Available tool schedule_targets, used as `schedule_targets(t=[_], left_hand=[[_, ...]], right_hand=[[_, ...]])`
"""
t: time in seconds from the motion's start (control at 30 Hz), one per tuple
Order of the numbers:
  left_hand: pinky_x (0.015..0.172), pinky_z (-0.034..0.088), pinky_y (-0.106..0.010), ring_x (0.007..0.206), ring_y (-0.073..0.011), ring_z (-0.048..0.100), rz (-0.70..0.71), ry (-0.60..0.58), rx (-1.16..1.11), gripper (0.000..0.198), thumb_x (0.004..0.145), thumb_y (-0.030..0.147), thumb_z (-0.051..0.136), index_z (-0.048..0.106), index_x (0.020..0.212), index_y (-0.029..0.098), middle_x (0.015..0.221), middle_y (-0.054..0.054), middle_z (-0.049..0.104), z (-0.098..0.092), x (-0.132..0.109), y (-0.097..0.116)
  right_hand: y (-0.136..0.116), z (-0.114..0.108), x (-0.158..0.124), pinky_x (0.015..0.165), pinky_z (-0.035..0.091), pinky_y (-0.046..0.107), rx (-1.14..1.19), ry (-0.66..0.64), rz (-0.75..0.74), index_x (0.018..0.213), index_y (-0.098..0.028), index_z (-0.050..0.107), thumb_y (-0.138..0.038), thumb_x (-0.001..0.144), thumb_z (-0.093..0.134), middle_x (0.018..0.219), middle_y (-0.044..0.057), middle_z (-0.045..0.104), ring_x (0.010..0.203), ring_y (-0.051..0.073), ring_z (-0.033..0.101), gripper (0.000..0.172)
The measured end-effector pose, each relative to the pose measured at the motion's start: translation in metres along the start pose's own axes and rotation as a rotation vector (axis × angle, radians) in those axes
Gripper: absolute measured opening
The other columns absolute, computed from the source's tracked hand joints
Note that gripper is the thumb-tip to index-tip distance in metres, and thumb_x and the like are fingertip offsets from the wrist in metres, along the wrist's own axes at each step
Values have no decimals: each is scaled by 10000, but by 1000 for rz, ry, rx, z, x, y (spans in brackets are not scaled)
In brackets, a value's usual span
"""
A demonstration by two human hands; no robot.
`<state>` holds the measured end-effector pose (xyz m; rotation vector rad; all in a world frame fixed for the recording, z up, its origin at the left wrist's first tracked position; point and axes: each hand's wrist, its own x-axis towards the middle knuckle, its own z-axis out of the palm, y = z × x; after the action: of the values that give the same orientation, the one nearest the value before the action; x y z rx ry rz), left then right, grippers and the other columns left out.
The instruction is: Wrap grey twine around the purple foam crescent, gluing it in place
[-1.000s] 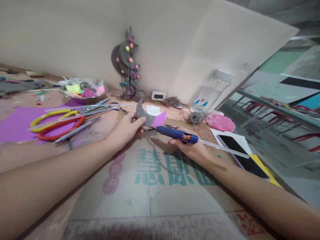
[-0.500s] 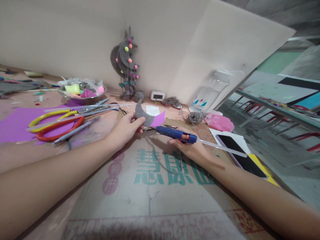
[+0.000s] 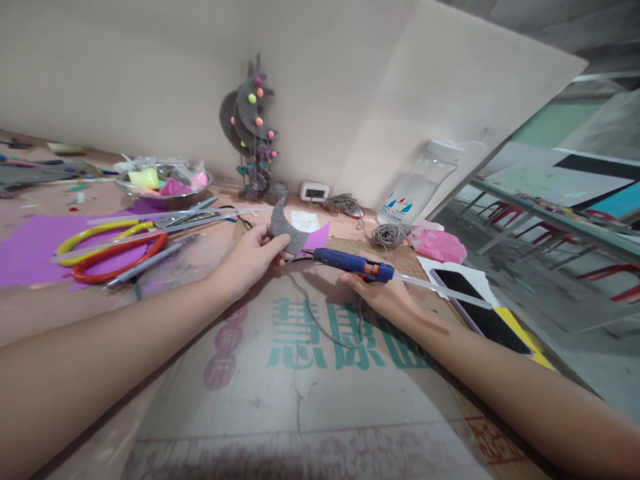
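Note:
Between the thumb and fingers of my left hand (image 3: 263,252) is a crescent moon cutout (image 3: 288,230), its left part wrapped in grey yarn and its right end bare purple. My right hand (image 3: 377,293) grips a blue hot glue gun (image 3: 350,263) from below; its handle is hidden by the hand. The nozzle points left, close to the lower edge of the crescent; whether it touches, I cannot tell. A clear glue stick (image 3: 445,291) juts out of the gun's back. A strand of grey yarn (image 3: 320,323) loops down over the cardboard (image 3: 240,413) beneath my hands.
Scissors with yellow and red handles (image 3: 120,267) lie left on purple sheets (image 3: 25,250), near a metal bowl (image 3: 165,197) of craft bits. Behind are a moon hanging (image 3: 255,120), a small clock (image 3: 315,192), a yarn ball (image 3: 391,235) and a bottle (image 3: 420,183). A phone (image 3: 480,310) lies right.
The glue gun has shifted very slightly, its nozzle now showing more clearly beside the crescent's lower edge. My left hand and the crescent stay practically in place.

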<state>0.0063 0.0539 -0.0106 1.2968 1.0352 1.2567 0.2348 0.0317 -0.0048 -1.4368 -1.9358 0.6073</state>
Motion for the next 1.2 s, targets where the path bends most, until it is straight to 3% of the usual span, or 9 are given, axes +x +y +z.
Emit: schedule_targets(t=[0.37,0.77,1.03,1.2], left_hand=[[486,386,-203,478,-79,503,-7,-1,-22,163,760,297,612,529,753,157,591,33,555,-1,1,-2],[480,386,-185,479,-70,503,-21,-6,-29,158,766,290,610,528,761,154,593,35,552,0,1,-2],[485,387,-199,478,-84,501,-30,18,17,249,743,386,633,529,759,160,562,49,541,0,2,-5],[479,373,-198,481,-82,498,-21,-9,10,258,741,393,628,521,767,160,568,58,530,1,1,-4]], right_hand=[[7,0,0,534,440,281,-16,28,11,727,-227,557,-403,730,650,662,-1,600,605,170,533,198],[2,0,2,554,447,285,-38,92,69,713,-204,582,-523,686,645,664,18,617,596,171,546,327],[-5,-3,3,501,408,273,-22,69,108,703,-196,587,-506,704,625,609,6,582,534,152,508,312],[3,-3,4,484,392,273,-33,97,130,704,-193,591,-437,711,634,607,7,593,532,158,507,247]])
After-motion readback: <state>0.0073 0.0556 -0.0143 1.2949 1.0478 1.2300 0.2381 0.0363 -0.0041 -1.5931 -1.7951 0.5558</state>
